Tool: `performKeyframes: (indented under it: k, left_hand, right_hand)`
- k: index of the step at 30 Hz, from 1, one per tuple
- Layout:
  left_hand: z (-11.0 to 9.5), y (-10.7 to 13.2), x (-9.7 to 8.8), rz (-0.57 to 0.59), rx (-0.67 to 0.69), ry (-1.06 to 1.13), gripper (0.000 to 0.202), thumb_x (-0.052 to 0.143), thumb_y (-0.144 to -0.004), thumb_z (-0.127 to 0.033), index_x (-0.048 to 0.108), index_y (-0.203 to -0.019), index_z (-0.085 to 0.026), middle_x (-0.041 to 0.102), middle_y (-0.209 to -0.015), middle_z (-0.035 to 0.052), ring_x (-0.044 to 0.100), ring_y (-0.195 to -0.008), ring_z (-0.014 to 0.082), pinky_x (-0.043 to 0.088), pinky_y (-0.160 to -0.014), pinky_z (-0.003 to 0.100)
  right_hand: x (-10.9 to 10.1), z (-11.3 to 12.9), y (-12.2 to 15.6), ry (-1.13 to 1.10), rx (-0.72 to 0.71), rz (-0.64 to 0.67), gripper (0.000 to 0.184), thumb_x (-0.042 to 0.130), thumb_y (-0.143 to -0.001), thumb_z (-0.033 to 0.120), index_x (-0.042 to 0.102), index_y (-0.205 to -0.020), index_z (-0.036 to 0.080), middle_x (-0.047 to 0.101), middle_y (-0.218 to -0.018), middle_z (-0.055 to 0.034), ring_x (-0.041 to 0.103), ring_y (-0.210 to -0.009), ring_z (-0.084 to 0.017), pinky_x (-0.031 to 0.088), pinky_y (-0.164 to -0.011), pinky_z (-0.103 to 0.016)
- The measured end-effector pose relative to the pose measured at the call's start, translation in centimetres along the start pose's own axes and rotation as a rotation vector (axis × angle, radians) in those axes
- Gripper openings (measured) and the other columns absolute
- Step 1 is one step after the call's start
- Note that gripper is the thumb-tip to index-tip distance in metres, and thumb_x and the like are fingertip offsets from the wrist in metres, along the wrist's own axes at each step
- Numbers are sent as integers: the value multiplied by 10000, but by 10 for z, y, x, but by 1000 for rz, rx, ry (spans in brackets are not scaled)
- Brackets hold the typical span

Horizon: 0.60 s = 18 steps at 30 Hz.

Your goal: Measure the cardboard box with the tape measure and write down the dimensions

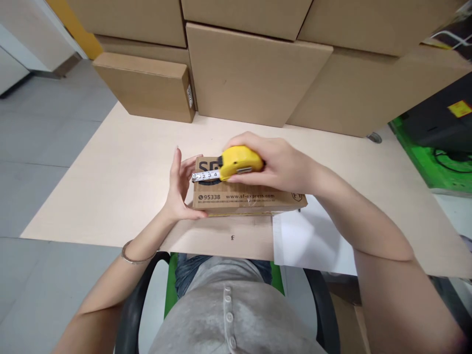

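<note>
A small brown cardboard box (250, 198) with printed black lettering lies on the table in front of me. My left hand (181, 189) grips its left end, thumb along the near edge and fingers at the far side. In my right hand (275, 162) is a yellow tape measure (241, 161), held over the top of the box. A short length of white blade (205, 175) sticks out to the left, its metal tip by the box's left edge. The right part of the box top is partly hidden under my right hand and forearm.
Large cardboard boxes (247, 73) stand along the table's far edge, with a smaller carton (147, 86) at the left. White paper (313, 241) lies right of the box at the near edge of the pale table (103, 196). Dark equipment (438, 128) sits on green at the right.
</note>
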<state>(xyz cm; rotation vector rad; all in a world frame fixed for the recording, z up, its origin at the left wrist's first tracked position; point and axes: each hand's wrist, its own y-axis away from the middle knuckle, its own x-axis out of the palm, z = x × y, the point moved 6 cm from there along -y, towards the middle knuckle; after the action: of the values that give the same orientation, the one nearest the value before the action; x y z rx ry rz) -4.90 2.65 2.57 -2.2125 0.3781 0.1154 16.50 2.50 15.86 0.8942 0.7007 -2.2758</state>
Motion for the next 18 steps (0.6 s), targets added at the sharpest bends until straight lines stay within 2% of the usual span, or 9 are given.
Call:
performKeyframes:
  k: [3, 6, 8, 10, 12, 13, 15, 18]
  left_hand:
    - [0, 7, 4, 29, -97, -11, 1472, 925, -556, -792, 143, -1734, -382, 497, -1617, 164, 576, -1459, 417, 535, -1168, 595]
    - [-3, 15, 5, 20, -162, -74, 1458, 943, -537, -779, 201, -1719, -356, 432, -1644, 194, 524, -1483, 451, 522, -1155, 611]
    - [-13, 17, 6, 1, -137, -161, 1415, 929, -525, -806, 268, -1695, -366, 459, -1580, 177, 528, -1446, 436, 525, -1136, 610]
    - [-28, 15, 9, -14, -87, -295, 1324, 888, -526, -859, 382, -1652, -379, 487, -1464, 146, 533, -1379, 409, 533, -1112, 605]
    - [-47, 13, 13, -34, -58, -440, 1188, 844, -542, -897, 539, -1563, -373, 477, -1341, 122, 536, -1288, 375, 557, -1061, 570]
    - [-57, 12, 16, -42, -39, -490, 1138, 814, -568, -913, 577, -1538, -365, 468, -1289, 115, 539, -1233, 353, 572, -1012, 536]
    - [-76, 10, 24, -17, 6, -527, 1004, 683, -712, -933, 613, -1525, -349, 464, -1188, 102, 543, -1109, 308, 579, -913, 480]
    - [-90, 6, 35, 70, 27, -389, 702, 412, -1015, -765, 617, -1535, -339, 509, -1010, 73, 542, -911, 248, 546, -758, 414]
  right_hand:
    - [22, 16, -15, -4, -51, 91, 355, 672, -997, 331, 609, -1346, 304, 755, -1319, -18, 727, -1088, -227, 525, -920, -333]
    - [28, 26, -14, -29, -67, 96, 327, 646, -1017, 341, 596, -1338, 313, 751, -1312, -15, 728, -1078, -218, 535, -912, -327]
    - [21, 25, -6, -11, -31, -19, 359, 690, -992, 408, 599, -1325, 307, 739, -1309, -26, 723, -1104, -239, 555, -940, -358]
    - [6, 14, 9, 17, 63, -216, 417, 745, -947, 476, 607, -1298, 299, 730, -1284, -47, 715, -1124, -272, 579, -951, -402]
    - [-9, -4, 27, 5, 187, -417, 443, 754, -927, 536, 601, -1269, 300, 725, -1214, -60, 719, -1056, -276, 610, -873, -411]
    - [-13, -15, 36, -25, 240, -492, 437, 740, -931, 559, 591, -1256, 306, 718, -1171, -57, 719, -984, -260, 618, -804, -398]
    - [-15, -37, 46, -121, 309, -569, 416, 713, -939, 601, 569, -1212, 323, 698, -1076, -34, 681, -794, -205, 594, -652, -353]
    - [-9, -63, 46, -257, 340, -568, 461, 708, -905, 688, 541, -1154, 338, 651, -962, 0, 569, -622, -151, 512, -513, -306]
